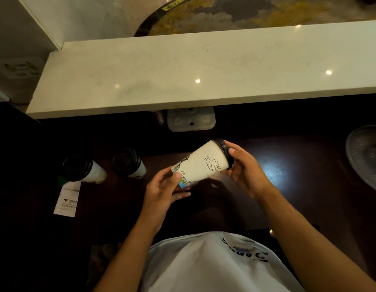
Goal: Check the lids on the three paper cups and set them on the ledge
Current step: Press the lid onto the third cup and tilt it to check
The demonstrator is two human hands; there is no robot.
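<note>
**Lid check on the first cup, held tilted below the ledge**

I take the ledge (204,68) as my landmark: a pale stone shelf running across the upper view, with nothing standing on it yet. Below its near edge, over the dark counter (288,186), I hold the printed cup (200,163) on a slant, base toward me and to the left, top pointing away and to the right. My left hand (161,190) curls round the base end, thumb on the wall, fingers beneath. My right hand (245,167) wraps the top end, thumb pressed against the rim of the black lid (225,151).

To do this step well, I judge the thumb should travel round the whole rim, pressing until every part seats evenly, while the left hand turns the cup rather than squeezing it; a paper wall will likely buckle under a hard grip. If the cup is full, the tilt may risk a leak at the sip hole, so I would bring it upright before lifting it to the ledge.

The cup is white paper, tapering toward the base, with fine line drawings of waves and buildings and a small patch of colour near the bottom. Two further cups (83,169) (130,163), both black-lidded and upright, stand on the counter below the ledge's left part, beside a paper slip (67,201)
</note>
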